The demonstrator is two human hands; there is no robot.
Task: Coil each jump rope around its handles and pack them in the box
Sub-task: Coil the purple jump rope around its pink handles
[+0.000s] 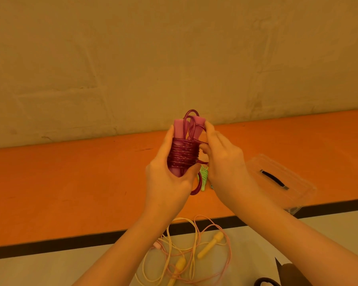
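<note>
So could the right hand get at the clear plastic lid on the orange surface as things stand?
Probably not right away: the right hand is pinching the dark pink rope. The clear lid lies uncovered just to its right, so the path looks free once it lets go.

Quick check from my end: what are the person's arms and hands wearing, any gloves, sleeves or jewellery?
Nothing shows on either. The left hand and right hand are bare, with no gloves and no rings that I can make out. Both forearms are uncovered down to the frame edge, with no sleeves, watch or wristband in view.
</note>
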